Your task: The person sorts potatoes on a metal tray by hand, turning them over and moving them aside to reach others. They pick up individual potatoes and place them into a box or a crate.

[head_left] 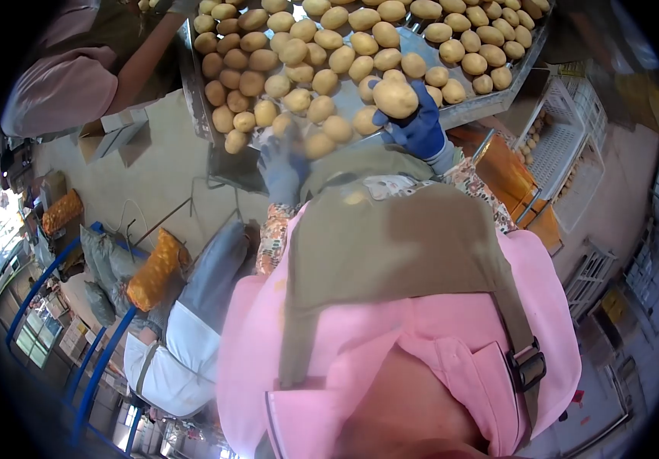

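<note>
Many potatoes [341,60] cover a metal sorting table [497,101] at the top of the view. My right hand [421,126], in a blue glove, is closed around a large potato [395,98] at the table's near edge. Farther left, my left hand [282,162], in a grey-blue glove, reaches over the near edge beside several potatoes. Its fingers are smeared by motion, so what they touch or hold is unclear.
A co-worker's arm [142,69] reaches in at the upper left. Another person [180,344] is at the lower left, near orange sacks [153,271] and a blue rail [104,367]. A white crate [559,149] stands at the right.
</note>
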{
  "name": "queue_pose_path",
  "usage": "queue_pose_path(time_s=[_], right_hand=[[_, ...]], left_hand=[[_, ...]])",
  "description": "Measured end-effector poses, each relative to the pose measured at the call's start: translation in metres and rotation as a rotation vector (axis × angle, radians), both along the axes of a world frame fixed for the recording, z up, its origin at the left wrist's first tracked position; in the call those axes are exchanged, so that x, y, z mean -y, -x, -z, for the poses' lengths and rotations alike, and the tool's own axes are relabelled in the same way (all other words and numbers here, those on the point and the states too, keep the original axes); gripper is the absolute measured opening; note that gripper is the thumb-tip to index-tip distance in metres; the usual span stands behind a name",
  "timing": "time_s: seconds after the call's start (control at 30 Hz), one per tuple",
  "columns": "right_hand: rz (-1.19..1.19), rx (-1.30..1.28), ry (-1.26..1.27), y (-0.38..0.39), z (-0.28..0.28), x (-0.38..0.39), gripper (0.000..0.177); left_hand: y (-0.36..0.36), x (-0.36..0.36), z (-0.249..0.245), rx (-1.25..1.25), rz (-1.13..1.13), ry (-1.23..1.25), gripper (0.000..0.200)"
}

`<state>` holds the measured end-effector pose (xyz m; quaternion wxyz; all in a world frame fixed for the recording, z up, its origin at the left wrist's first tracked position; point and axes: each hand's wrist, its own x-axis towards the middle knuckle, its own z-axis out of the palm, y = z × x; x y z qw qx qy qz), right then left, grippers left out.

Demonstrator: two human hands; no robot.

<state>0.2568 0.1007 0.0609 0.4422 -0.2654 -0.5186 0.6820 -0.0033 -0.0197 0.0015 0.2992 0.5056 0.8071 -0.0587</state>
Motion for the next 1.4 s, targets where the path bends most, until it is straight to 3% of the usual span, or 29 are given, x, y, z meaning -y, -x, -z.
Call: queue_pose_path(time_s=[0.07,0.13,0.17,0.2,0.27,0.3,0.33,0.47,0.57,0.6,0.63,0.67,0.73,0.77,0.8,0.87,0.9,0.97,1.0,1.03,1.07,1.13,1.17,1.23,1.27,1.3,1.33,1.37,1.4], right_hand=[[0.052,-0.046,0.142,-0.005,0.003,-0.003,0.052],[-0.299,-0.321,0.814,-0.013,-0.009,-0.011,0.069],[-0.299,-0.317,0.819,-0.014,-0.008,-0.01,0.069],[-0.316,-0.253,0.79,-0.013,-0.007,-0.01,0.074],[-0.351,-0.187,0.758,-0.011,-0.007,-0.011,0.078],[-0.341,-0.193,0.794,-0.011,-0.011,-0.012,0.077],[-0.334,-0.208,0.834,-0.008,-0.013,-0.011,0.076],[-0.283,-0.142,0.815,-0.001,-0.015,-0.01,0.076],[-0.384,-0.277,0.793,-0.007,-0.003,-0.009,0.076],[-0.23,-0.012,0.407,-0.007,-0.002,-0.006,0.054],[-0.075,0.238,0.019,-0.006,-0.001,-0.005,0.046],[-0.094,0.23,0.024,-0.008,-0.002,-0.008,0.046],[-0.144,-0.054,0.577,-0.022,-0.006,-0.02,0.064],[0.081,0.045,0.624,-0.026,0.023,-0.025,0.059],[-0.165,0.127,0.344,-0.037,-0.001,-0.034,0.052],[-0.145,-0.032,0.994,-0.041,0.009,-0.047,0.053],[-0.158,-0.03,0.992,-0.035,0.013,-0.052,0.053],[-0.438,1.049,0.46,-0.018,0.025,-0.053,0.062],[-0.385,1.294,-0.206,-0.01,0.052,-0.04,0.069],[-0.399,1.229,-0.124,0.011,0.032,-0.026,0.068],[-0.4,1.252,-0.279,0.024,0.056,-0.017,0.064],[-0.463,0.983,-0.302,0.057,0.058,-0.013,0.056],[-0.467,0.981,-0.305,0.066,0.054,-0.033,0.056],[-1.049,0.871,0.627,0.089,0.026,-0.083,0.053],[-1.052,0.873,0.625,0.085,0.031,-0.077,0.053],[-0.64,0.884,0.315,0.073,0.041,-0.062,0.051],[-0.226,0.854,0.011,0.062,0.047,-0.054,0.05],[-0.223,0.853,0.011,0.047,0.051,-0.057,0.05],[-0.254,1.025,-0.238,0.024,0.055,-0.063,0.045]], left_hand=[[-0.004,0.014,0.011,-0.017,-0.079,-0.003,0.064],[-0.002,0.03,0.011,-0.249,0.0,-0.181,0.064],[-0.002,0.033,0.017,-0.273,-0.018,-0.339,0.063],[-0.005,0.028,0.015,-0.272,-0.025,-0.336,0.063],[-0.011,0.008,0.008,-0.131,-0.037,-0.573,0.06],[-0.015,-0.002,0.026,-0.174,-0.017,-0.555,0.058],[-0.027,-0.019,0.01,-0.122,-0.013,-0.533,0.06],[-0.04,-0.049,0.04,0.013,0.322,-0.529,0.065],[-0.042,-0.038,0.023,-0.036,0.325,-0.415,0.069],[-0.038,-0.036,0.019,-0.059,0.288,-0.375,0.07],[-0.031,-0.023,0.025,-0.041,0.277,-0.53,0.067],[-0.025,-0.01,0.032,-0.052,0.262,-0.521,0.067],[-0.018,0.015,0.025,-0.156,0.164,-0.31,0.074],[-0.014,0.025,0.021,-0.164,0.153,-0.296,0.074],[-0.01,0.035,0.019,-0.122,0.058,-0.273,0.077],[0.0,0.048,0.016,-0.039,-0.134,-0.236,0.082],[0.009,0.061,0.042,-0.149,-0.129,-0.242,0.087],[0.015,0.063,0.039,-0.175,-0.195,-0.259,0.088],[0.016,0.063,0.037,-0.191,-0.25,-0.275,0.089],[0.016,0.058,0.038,-0.228,-0.211,-0.338,0.085],[0.011,0.045,0.035,-0.228,-0.214,-0.338,0.085],[-0.003,0.016,0.025,-0.108,-0.226,-0.422,0.078],[-0.008,0.009,0.018,0.026,-0.126,-0.594,0.073],[-0.015,0.007,0.022,-0.076,0.04,-0.442,0.069],[-0.015,0.007,0.025,-0.066,0.078,-0.383,0.067],[-0.013,0.012,0.029,-0.065,0.074,-0.385,0.067],[-0.007,0.021,0.034,-0.024,-0.069,-0.364,0.064],[0.0,0.031,0.039,0.018,-0.208,-0.34,0.062],[0.002,0.039,0.04,0.022,-0.204,-0.339,0.062]])
